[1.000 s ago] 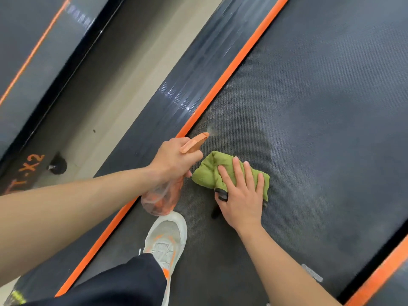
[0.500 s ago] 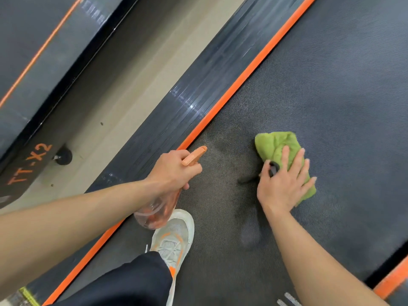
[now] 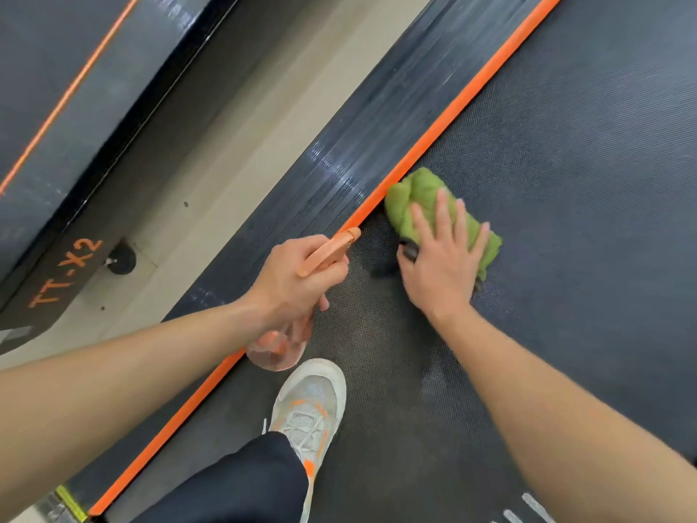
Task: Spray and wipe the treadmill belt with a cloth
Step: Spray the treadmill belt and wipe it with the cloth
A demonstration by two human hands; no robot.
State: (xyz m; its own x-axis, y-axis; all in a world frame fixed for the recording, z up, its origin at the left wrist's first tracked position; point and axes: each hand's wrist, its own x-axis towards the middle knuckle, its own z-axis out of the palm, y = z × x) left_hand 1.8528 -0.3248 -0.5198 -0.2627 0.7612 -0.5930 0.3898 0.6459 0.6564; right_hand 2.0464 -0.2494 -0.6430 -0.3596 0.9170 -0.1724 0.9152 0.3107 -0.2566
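The dark textured treadmill belt (image 3: 565,164) fills the right side of the head view. A crumpled green cloth (image 3: 418,194) lies on it against the orange edge stripe (image 3: 445,118). My right hand (image 3: 441,258) presses flat on the cloth with fingers spread and straight. My left hand (image 3: 294,281) grips a clear spray bottle (image 3: 277,351) with an orange trigger head, held over the belt's left edge, nozzle toward the cloth. Darker damp patches mark the belt near both hands.
My foot in a white and orange shoe (image 3: 311,405) stands on the belt below the bottle. A ribbed dark side rail (image 3: 301,190) runs left of the stripe, then a beige floor strip (image 3: 226,145) and a neighbouring machine marked TT-X2 (image 3: 64,273).
My right hand has swept the cloth from the middle of the belt leftward and up to the orange stripe. The left hand with the bottle has stayed roughly in place.
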